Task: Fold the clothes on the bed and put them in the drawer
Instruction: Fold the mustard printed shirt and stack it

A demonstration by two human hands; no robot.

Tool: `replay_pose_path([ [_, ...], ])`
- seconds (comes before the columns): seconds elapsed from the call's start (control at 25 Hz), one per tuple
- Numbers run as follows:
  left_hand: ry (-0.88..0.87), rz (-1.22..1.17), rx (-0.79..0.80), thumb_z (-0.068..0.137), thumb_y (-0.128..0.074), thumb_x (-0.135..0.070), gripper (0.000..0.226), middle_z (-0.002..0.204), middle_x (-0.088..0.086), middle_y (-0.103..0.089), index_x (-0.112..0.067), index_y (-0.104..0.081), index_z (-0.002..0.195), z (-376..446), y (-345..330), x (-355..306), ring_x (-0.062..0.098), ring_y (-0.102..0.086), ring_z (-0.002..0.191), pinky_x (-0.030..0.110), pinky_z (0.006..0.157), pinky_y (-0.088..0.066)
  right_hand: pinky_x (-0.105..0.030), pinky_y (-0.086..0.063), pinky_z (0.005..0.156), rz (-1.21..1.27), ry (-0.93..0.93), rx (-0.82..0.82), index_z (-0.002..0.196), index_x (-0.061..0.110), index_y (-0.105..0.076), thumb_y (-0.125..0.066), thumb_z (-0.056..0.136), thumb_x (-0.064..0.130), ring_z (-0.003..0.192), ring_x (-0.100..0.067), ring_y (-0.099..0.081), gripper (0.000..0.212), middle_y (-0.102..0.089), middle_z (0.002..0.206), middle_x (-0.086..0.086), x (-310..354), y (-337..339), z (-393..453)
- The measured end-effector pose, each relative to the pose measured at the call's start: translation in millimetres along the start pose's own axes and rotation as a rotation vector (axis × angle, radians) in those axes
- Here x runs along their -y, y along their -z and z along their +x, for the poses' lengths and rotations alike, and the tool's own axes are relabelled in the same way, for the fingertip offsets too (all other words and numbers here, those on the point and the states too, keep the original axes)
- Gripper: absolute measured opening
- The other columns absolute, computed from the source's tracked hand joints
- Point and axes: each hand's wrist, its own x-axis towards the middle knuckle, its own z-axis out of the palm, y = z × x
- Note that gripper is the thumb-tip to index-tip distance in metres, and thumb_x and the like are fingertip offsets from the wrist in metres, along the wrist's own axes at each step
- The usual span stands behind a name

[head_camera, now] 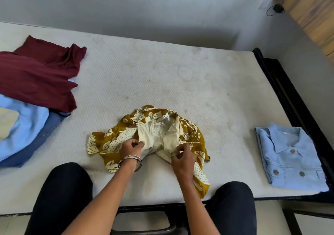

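A crumpled mustard-and-cream leaf-print garment [191, 135] lies on the bare white mattress [162, 75] near its front edge, its pale inner side showing in the middle. My left hand [131, 147], with bangles on the wrist, pinches the cream fabric at the garment's left middle. My right hand [183, 157] pinches the cream fabric at its right front. A folded light blue buttoned shirt [289, 157] lies at the mattress's front right corner. At the left lies a heap of unfolded clothes: a maroon garment [38, 73] on top of a light blue one [23, 126] and a darker blue one [43, 138].
My knees in dark trousers [59, 198] rest at the mattress's front edge. The black bed frame [289, 97] runs along the right side. A wooden piece of furniture [312, 10] stands at the top right, with a black plug and cord [276, 8] on the wall beside it.
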Motion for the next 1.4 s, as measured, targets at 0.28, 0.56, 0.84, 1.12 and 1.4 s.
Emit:
replay_pose_path([
  [0.28, -0.069, 0.111, 0.093, 0.08, -0.076, -0.014, 0.022, 0.085, 0.001, -0.064, 0.002, -0.073, 0.094, -21.0, 18.2, 9.6, 0.019, -0.056, 0.081, 0.02, 0.071, -0.036, -0.039, -0.056, 0.072, -0.224, -0.066, 0.433, 0.068, 0.019, -0.064, -0.068, 0.087, 0.008, 0.075, -0.023, -0.067, 0.022, -0.068, 0.077, -0.003, 4.8, -22.2, -24.3],
  [0.56, -0.247, 0.111, 0.171, 0.075, -0.082, -0.019, 0.029, 0.096, 0.007, -0.074, -0.006, -0.075, 0.1, -54.1, 13.6, -9.5, 0.016, -0.064, 0.082, 0.024, 0.079, -0.05, -0.023, -0.014, 0.044, -0.546, 0.093, -0.071, 0.071, 0.01, -0.059, -0.067, 0.083, 0.003, 0.064, -0.02, -0.051, 0.017, -0.062, 0.075, -0.008, 33.5, 8.2, -19.5],
  [0.84, -0.356, 0.119, 0.149, 0.073, -0.081, -0.009, 0.015, 0.077, 0.009, -0.073, -0.004, -0.076, 0.086, -73.1, -3.9, -17.9, 0.025, -0.07, 0.071, 0.042, 0.071, -0.059, -0.018, -0.046, 0.057, 0.161, -0.171, -0.029, 0.089, 0.007, -0.075, -0.071, 0.084, 0.005, 0.068, -0.011, -0.062, 0.006, -0.071, 0.079, -0.001, 51.0, 5.4, -23.7],
  [1.12, -0.304, 0.092, 0.139, 0.074, -0.08, -0.009, 0.021, 0.088, 0.008, -0.075, -0.005, -0.076, 0.095, -76.8, -7.9, -23.3, 0.024, -0.071, 0.079, 0.042, 0.075, -0.059, -0.039, -0.062, 0.07, 0.282, -0.157, 0.109, 0.082, 0.014, -0.077, -0.075, 0.081, 0.004, 0.073, -0.022, -0.072, 0.01, -0.074, 0.074, -0.002, 29.4, 9.4, -20.6],
  [1.4, -0.332, 0.068, 0.204, 0.084, -0.066, 0.002, 0.018, 0.09, 0.012, -0.074, -0.007, -0.076, 0.095, -71.7, -7.1, -16.8, 0.028, -0.072, 0.075, 0.046, 0.07, -0.06, -0.029, -0.056, 0.069, 0.27, -0.149, 0.088, 0.085, 0.013, -0.078, -0.075, 0.08, 0.002, 0.071, -0.012, -0.068, 0.012, -0.074, 0.075, 0.001, 26.1, 7.7, -24.5],
])
